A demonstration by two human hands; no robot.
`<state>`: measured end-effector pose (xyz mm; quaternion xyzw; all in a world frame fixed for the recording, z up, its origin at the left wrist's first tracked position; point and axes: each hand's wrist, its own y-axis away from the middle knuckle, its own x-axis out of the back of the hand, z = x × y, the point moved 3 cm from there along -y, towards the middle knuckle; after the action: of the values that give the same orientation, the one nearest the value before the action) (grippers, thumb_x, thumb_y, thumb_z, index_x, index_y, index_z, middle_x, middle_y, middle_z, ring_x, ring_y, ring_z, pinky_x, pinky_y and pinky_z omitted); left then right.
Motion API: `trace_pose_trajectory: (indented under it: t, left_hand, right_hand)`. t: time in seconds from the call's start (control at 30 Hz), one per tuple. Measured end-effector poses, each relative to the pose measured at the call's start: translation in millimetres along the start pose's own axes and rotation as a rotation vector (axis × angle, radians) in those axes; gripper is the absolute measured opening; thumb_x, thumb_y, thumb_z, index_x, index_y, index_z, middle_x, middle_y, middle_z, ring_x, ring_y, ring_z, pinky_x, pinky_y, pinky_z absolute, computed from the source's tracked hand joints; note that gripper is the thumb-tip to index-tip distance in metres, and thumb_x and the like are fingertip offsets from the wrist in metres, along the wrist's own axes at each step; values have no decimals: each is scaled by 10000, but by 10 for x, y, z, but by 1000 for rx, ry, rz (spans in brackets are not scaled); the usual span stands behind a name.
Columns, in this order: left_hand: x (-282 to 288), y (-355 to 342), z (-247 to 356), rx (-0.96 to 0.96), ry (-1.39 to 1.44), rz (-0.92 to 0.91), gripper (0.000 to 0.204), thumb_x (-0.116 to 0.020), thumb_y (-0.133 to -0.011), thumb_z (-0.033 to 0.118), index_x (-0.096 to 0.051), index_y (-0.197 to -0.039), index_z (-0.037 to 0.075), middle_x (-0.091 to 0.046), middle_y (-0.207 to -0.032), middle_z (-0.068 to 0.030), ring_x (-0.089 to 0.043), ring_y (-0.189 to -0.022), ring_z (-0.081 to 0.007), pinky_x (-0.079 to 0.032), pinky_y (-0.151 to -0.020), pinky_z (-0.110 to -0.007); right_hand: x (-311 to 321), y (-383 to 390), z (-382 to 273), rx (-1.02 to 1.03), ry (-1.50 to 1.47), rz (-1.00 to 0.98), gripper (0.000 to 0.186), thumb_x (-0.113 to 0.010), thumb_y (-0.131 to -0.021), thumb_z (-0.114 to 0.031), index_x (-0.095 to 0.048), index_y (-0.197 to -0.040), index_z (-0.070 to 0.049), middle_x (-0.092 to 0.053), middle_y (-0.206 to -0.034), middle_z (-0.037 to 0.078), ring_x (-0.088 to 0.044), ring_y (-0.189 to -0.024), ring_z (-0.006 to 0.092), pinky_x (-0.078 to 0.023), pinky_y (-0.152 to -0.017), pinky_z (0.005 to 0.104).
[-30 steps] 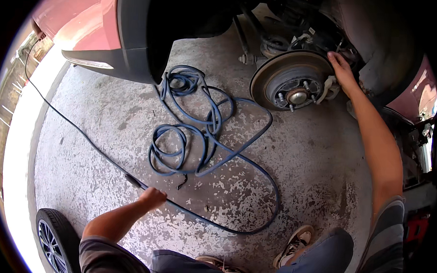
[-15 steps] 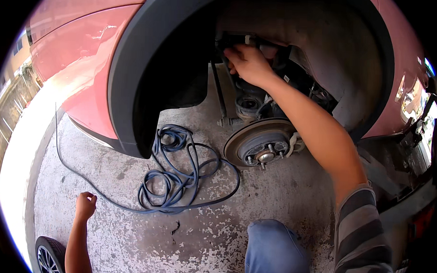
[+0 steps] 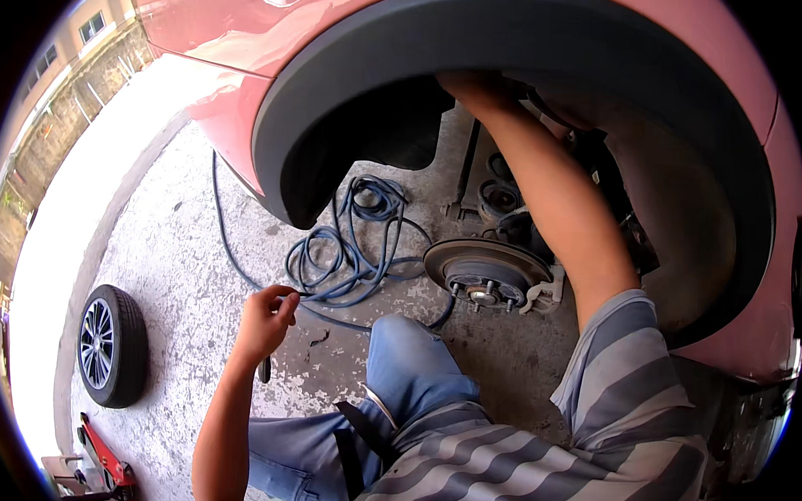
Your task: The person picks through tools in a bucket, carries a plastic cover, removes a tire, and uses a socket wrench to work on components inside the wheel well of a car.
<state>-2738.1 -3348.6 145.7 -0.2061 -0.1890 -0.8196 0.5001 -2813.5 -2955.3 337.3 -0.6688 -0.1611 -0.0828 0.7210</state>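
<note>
High in the wheel arch (image 3: 515, 29) of the pink car, my right hand (image 3: 474, 87) is partly covered by the dark arch trim. Its fingers are hidden, so what they touch does not show. Below that forearm sit the bare brake disc (image 3: 449, 259) with its wheel studs and a caliper (image 3: 548, 293) at its right side. My left hand (image 3: 264, 323) is closed, out in front of the hose. A slim dark tool (image 3: 264, 369) sticks out below this hand; its kind cannot be made out.
A coiled blue hose (image 3: 366, 249) lies on the worn concrete floor (image 3: 199, 332). A wheel with its tire (image 3: 115, 346) stands at the left, with a red floor jack (image 3: 106, 461) nearer. My bent knee (image 3: 406, 348) is below the disc.
My view has shifted, showing more of my legs, the wheel and the jack. The left hand has come up and rightward, nearer the hose. My right hand's fingers have gone out of sight behind the trim.
</note>
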Motion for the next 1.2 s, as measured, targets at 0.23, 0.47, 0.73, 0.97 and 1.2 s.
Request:
trace_pose_trajectory:
  t: [0.23,0.47,0.73,0.97,1.2]
  left_hand:
    - [322,-288,626,-88,-285,493,790,-673,-889,326,-262,-1449,-51,-617,-604,-88,-597,-567,-140,-448,-561,-270]
    - [-192,-431,197,-109,182,535,736,-625,-929,229,-203,-1497,25,-583,-617,-45,-526,-570,-85,-425,-583,-228]
    - [-463,-671,237,-241,128,581,710,-580,-923,96,-186,-1512,65,-442,-562,-32,-378,-508,-74,-329,-497,-238]
    - [-471,-675,264,-231,265,529,704,-560,-932,79,-174,-1521,83,-499,-601,-17,-427,-533,-63,-370,-517,-216]
    - [-523,-719,209,-218,300,516,725,-570,-925,73,-162,-1523,89,-511,-612,-15,-420,-533,-55,-357,-509,-209]
  right_hand:
    - [114,-203,22,-13,-218,-181,267,-605,-826,-196,-663,-1023,-26,-660,-996,172,-629,-959,320,-492,-825,444]
    - [126,-279,172,-19,-110,-126,265,-603,-827,-202,-668,-1015,-27,-663,-997,173,-632,-956,317,-496,-825,439]
    - [51,-233,128,-21,-68,-178,265,-601,-827,-209,-673,-1006,-28,-665,-999,173,-635,-954,313,-499,-825,434]
    - [149,-241,158,-35,-49,-354,264,-600,-828,-216,-678,-998,-29,-667,-1001,174,-638,-952,309,-502,-825,429]
    - [0,-319,112,-433,-234,-494,265,-598,-829,-222,-682,-990,-29,-669,-1002,175,-641,-950,306,-506,-825,425]
